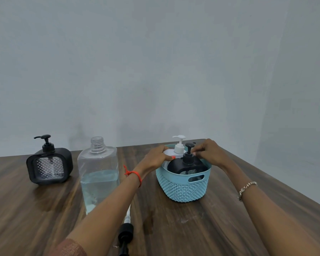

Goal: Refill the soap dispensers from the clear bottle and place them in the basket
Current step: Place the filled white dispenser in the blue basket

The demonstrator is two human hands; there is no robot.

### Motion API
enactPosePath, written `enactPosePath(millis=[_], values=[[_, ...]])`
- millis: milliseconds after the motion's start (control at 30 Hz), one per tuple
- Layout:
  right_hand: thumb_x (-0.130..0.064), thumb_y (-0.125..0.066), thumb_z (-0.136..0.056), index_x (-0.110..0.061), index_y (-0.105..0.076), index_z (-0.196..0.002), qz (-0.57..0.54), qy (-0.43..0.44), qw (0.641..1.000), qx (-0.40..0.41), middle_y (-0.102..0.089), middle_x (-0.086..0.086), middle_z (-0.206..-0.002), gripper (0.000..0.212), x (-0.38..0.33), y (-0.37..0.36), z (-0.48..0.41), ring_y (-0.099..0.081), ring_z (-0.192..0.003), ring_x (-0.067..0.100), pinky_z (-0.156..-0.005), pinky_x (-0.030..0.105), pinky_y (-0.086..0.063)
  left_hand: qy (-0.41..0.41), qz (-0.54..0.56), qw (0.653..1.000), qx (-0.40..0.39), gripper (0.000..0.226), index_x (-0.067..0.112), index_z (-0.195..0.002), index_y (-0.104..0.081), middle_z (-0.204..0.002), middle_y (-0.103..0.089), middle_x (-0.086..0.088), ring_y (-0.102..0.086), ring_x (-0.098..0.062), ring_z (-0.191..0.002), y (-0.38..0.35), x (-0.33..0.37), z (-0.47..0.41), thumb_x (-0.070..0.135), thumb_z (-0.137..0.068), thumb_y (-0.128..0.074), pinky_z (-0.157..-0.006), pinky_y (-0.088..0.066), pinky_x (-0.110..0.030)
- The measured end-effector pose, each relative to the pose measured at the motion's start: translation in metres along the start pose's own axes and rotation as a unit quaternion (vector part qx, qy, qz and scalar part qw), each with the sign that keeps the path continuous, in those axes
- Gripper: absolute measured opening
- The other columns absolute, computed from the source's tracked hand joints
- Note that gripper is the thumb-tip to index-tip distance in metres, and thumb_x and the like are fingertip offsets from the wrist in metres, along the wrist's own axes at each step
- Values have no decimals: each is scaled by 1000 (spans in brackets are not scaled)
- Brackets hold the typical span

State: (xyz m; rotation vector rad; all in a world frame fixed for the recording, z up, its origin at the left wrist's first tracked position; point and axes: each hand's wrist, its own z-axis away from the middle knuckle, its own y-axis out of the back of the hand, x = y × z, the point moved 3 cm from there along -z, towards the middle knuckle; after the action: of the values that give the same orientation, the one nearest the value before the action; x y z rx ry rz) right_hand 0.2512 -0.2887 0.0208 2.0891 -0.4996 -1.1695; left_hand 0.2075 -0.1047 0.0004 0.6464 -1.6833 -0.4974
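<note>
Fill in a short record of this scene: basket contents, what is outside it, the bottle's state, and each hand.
In basket: black dispenser and white dispenser, pumps on
Outside basket: second black dispenser, on the table left of the bottle
Clear bottle: upright, uncapped, roughly half full
Loose pump: lying on the table, nearest the camera
Left hand: curled over the basket's dispensers; which it grips is unclear
Right hand: pinches the black dispenser's pump head

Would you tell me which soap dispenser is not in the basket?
The black dispenser at far left, beside the clear bottle, stands outside; the second black dispenser and the white dispenser sit in the blue basket.
</note>
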Motion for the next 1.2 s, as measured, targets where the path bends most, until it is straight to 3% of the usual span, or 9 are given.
enactPosePath(millis=[267, 333, 400, 500, 567, 733, 900, 1033, 1200], values=[[2, -63, -81, 2, -71, -96, -105, -26, 994, 29, -69, 6, -90, 17, 1, 1, 3, -61, -69, 3, -59, 6, -50, -4, -47, 999, -18, 14, 8, -99, -48, -108, -47, -3, -38, -14, -100, -3, 4, 1, 21, -93, -45, -88, -16, -25], [2, -63, -81, 1, -71, -95, -126, -42, 991, 33, -70, 8, -92, 17, 2, 0, 4, -62, -69, 4, -63, 11, -53, 11, -82, 996, -20, 16, 11, -96, -45, -107, -49, -2, -39, -15, -102, -2, 4, 1, 26, -94, -40, -112, -6, -46], [1, -63, -81, -2, -72, -93, -124, -52, 990, 34, -71, 10, -92, 15, 3, -2, 5, -62, -70, 5, -72, 19, -55, 19, -113, 993, -15, 20, 10, -96, -46, -112, -51, -5, -43, -20, -111, -3, 5, 2, 27, -95, -35, -112, 3, -61], [-1, -63, -82, -3, -73, -93, -117, -58, 991, 42, -71, 8, -89, 15, 2, -2, 6, -61, -72, 4, -73, 19, -50, 2, -188, 982, -28, 40, 5, -123, -44, -145, -33, -8, -5, -25, -146, -8, 1, 6, 29, -98, -24, -104, 19, -66], [-3, -62, -83, -6, -73, -94, -110, -60, 991, 43, -71, 8, -92, 16, 0, -3, 8, -61, -76, 8, -78, 23, -48, -10, -243, 969, -35, 54, 7, -145, -23, -159, -9, -6, 23, -23, -143, -12, -5, 8, 36, -99, -16, -99, 26, -65], [-13, -51, -91, -12, -71, -102, -18, -71, 997, -12, -67, 3, -90, 23, -6, -13, 5, -61, -78, 12, -68, 22, -46, 16, -277, 961, 14, 67, 4, -149, -10, -159, 0, -15, 28, -30, -141, -17, -2, 19, 48, -98, -13, -98, 25, -68], [-18, -45, -94, -13, -55, -66, 28, -77, 997, -10, -52, 8, -66, 30, -8, -15, 2, -44, -58, 16, -54, 25, -33, 30, -271, 961, 33, 56, 4, -111, -56, -156, -15, -19, 17, -35, -144, -19, 4, 29, 43, -99, -18, -97, 23, -72], [-18, -47, -94, -8, -50, -65, 22, -62, 998, 10, -40, 6, -57, 31, -8, -14, 6, -34, -51, 14, -50, 24, -28, 48, -225, 973, 25, 52, 11, -67, -44, -155, -18, -21, 18, -35, -143, -18, 9, 29, 41, -99, -17, -97, 25, -69], [-18, -51, -92, -9, -47, -61, 1, -62, 998, 27, -37, 5, -54, 33, -8, -11, 7, -33, -50, 15, -50, 24, -28, 47, -205, 977, 29, 55, 13, -60, -40, -153, -24, -21, 16, -35, -144, -21, 11, 30, 43, -99, -16, -100, 24, -69]])
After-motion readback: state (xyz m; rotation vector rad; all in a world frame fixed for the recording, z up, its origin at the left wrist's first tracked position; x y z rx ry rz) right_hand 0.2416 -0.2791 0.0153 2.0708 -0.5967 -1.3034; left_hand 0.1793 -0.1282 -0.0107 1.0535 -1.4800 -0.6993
